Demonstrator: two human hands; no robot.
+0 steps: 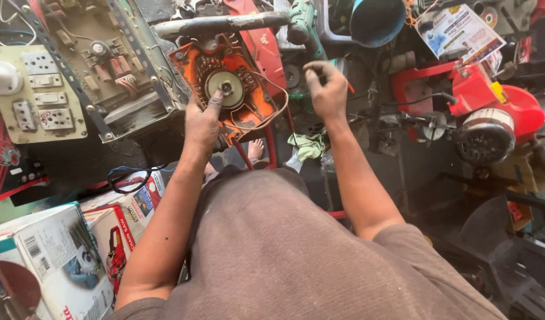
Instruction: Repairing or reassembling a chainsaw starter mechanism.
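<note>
Here, orange chainsaw body [225,89] lies open, grimy.

Left hand [202,121] grips orange engine housing [225,89]; right hand [327,89] perhaps pinches something.

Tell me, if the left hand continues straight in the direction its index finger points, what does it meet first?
Probably the round grey metal wheel inside the orange machine housing. The left hand grips the housing's lower edge, index finger aimed up at it; depth is uncertain.
</note>
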